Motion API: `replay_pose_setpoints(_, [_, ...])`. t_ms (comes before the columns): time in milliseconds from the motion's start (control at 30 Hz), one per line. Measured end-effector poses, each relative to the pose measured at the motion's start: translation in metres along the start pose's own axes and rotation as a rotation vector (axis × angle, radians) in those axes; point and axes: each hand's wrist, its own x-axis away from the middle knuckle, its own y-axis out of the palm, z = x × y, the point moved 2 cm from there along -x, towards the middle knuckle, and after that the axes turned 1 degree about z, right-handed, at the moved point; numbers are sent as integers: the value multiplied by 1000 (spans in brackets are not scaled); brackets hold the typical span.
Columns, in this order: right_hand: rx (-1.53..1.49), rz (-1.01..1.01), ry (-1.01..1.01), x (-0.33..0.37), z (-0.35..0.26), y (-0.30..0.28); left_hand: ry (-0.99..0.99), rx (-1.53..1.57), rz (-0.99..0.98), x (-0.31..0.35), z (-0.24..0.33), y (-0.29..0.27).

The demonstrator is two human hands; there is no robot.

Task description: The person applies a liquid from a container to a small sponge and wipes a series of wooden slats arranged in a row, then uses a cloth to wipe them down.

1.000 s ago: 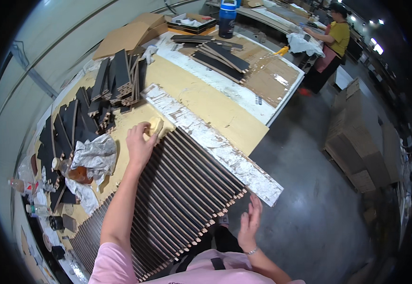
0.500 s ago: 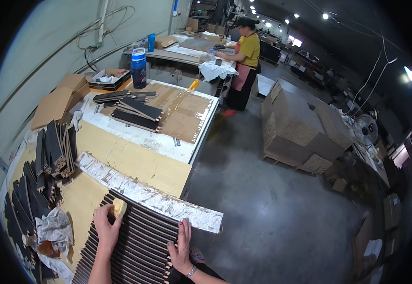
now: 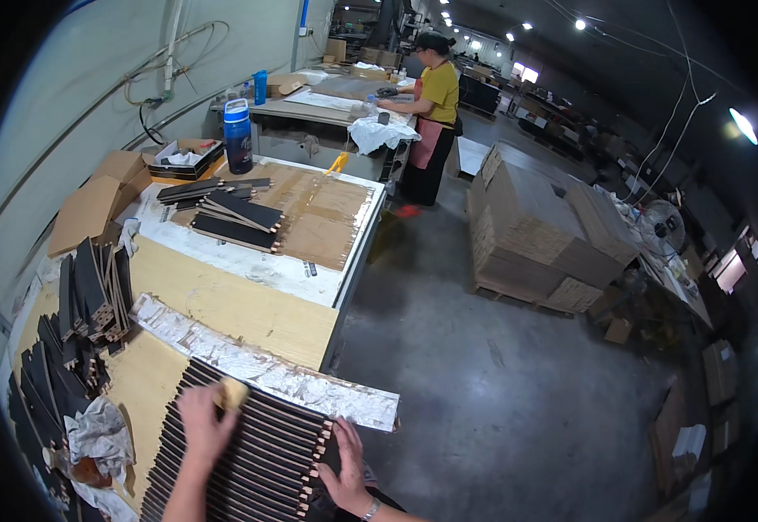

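A yellow sponge-like block (image 3: pixel 234 394) is gripped in my left hand (image 3: pixel 203 424), pressed on the far part of a row of black strips (image 3: pixel 261 457) laid side by side. The strips have pale wooden ends along the right. My right hand (image 3: pixel 346 474), fingers extended and holding nothing, rests beside those ends. Along the far side of the row lies a long bar covered in crumpled white material (image 3: pixel 257 358). To the left, a crumpled grey-white cloth (image 3: pixel 100 435) lies by a brownish object (image 3: pixel 90 472), partly hidden.
Stacks of black strips (image 3: pixel 92 287) stand left; more black strips (image 3: pixel 235 217) lie on cardboard (image 3: pixel 322 228) farther back. A blue bottle (image 3: pixel 237 137) and open box (image 3: pixel 189 159) stand behind. A person (image 3: pixel 436 109) works at another table. Stacked grey boards (image 3: pixel 536 226) stand right.
My left hand has slid the yellow block rightward along the strips. My right hand has shifted slightly right of the strip ends. The whole view has turned a little.
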Motion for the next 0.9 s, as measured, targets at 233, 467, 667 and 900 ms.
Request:
replay_pose_setpoints(233, [357,-83,253,97,82,-92,-330,-136,165,-18,-46,-2])
replay_pose_setpoints(467, [556,-202,596,212,207,-177,32,182,-223,43,157,24])
replay_pose_setpoints(667, [762,-281,867,298,234,-255,-486,-185,123,-16,-22,-18])
replay_pose_setpoints(900, [819,-367,1012,333,228,-297,-33,68,-181,27,186,41])
